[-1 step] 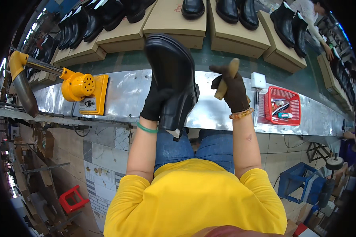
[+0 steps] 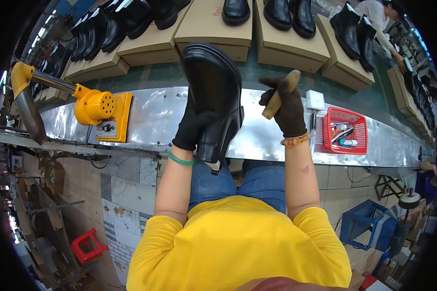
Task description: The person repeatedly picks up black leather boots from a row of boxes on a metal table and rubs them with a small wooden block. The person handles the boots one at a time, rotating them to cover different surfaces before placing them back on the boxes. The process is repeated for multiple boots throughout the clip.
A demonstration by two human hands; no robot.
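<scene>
My left hand (image 2: 193, 127), in a black glove, is closed around the shaft of a black leather ankle boot (image 2: 212, 80). The boot is held over the metal bench, toe pointing away from me and its opening toward my lap. To the right of the boot is my right hand (image 2: 287, 109), in a dark brown glove. It is closed on a tan, worn bar (image 2: 273, 105) that slants across the fingers; its exact kind cannot be made out. A gap separates the bar from the boot.
A yellow machine with a metal nozzle (image 2: 98, 107) stands on the bench (image 2: 148, 114) at left. At right are a white block (image 2: 315, 100) and a red basket (image 2: 345, 148) of small items. Cardboard boxes (image 2: 213, 29) bearing black boots line the far side. Another person (image 2: 374, 14) is at far right.
The boot and my left hand have shifted slightly to the right. The tan bar has also moved a little rightward in my right hand's grip.
</scene>
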